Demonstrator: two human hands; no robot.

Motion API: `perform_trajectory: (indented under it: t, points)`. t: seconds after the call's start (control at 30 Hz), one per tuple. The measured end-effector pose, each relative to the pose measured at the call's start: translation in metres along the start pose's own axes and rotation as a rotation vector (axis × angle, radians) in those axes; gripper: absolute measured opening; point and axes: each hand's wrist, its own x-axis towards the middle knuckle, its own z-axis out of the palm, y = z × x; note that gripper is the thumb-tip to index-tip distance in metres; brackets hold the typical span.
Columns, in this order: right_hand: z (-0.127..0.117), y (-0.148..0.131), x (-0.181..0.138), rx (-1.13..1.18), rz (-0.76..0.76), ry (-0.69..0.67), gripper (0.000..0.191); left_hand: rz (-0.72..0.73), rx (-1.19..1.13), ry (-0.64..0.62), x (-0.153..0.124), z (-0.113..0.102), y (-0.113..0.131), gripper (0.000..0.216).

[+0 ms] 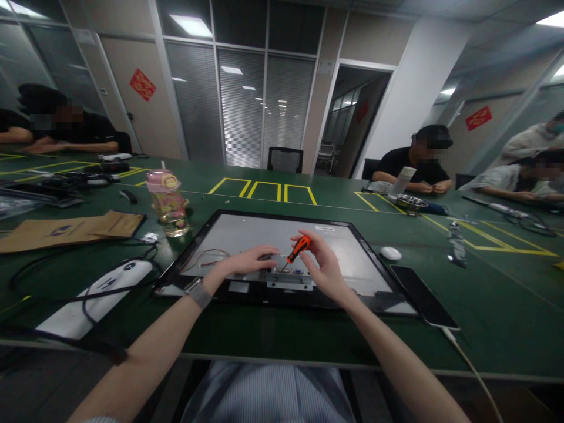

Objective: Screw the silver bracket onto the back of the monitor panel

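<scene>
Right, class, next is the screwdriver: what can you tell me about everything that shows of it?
The screwdriver has a chunky orange-and-black handle, plastic or rubber by its look, and a thin, dark shaft. It is tilted, handle end up and to the right, shaft running down and to the left. The right hand holds it by the handle, above the metal bracket on the flat panel. Whether its tip touches anything is too small to tell.
</scene>
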Motion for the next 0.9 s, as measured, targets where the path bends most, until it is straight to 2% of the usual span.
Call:
perform_trajectory:
  t: [0.1, 0.2, 0.33, 0.57, 0.7, 0.9]
  points:
    - [-0.0013, -0.0033, 0.002, 0.005, 0.007, -0.001, 0.034, -0.017, -0.001, -0.005, -0.0003, 0.0, -0.0004, 0.057]
    - [-0.0019, -0.0022, 0.0036, 0.007, 0.016, 0.067, 0.027, -0.018, -0.003, -0.008, -0.0007, -0.0003, -0.0005, 0.057]
    - [-0.0002, 0.0024, 0.0033, 0.047, 0.043, 0.151, 0.032, -0.011, 0.014, -0.006, -0.0011, -0.0009, 0.001, 0.057]
    - [0.0005, 0.0004, 0.0018, 0.136, 0.085, 0.065, 0.034, -0.028, 0.009, -0.001, -0.0011, -0.0004, 0.0023, 0.056]
    - [-0.0009, -0.0021, 0.0022, 0.097, 0.093, 0.017, 0.033, -0.014, 0.008, -0.002, -0.0004, 0.0005, -0.0004, 0.057]
    - [0.0002, 0.0009, 0.0031, 0.021, 0.116, 0.129, 0.036, -0.01, 0.014, -0.007, 0.0006, 0.0007, -0.0041, 0.058]
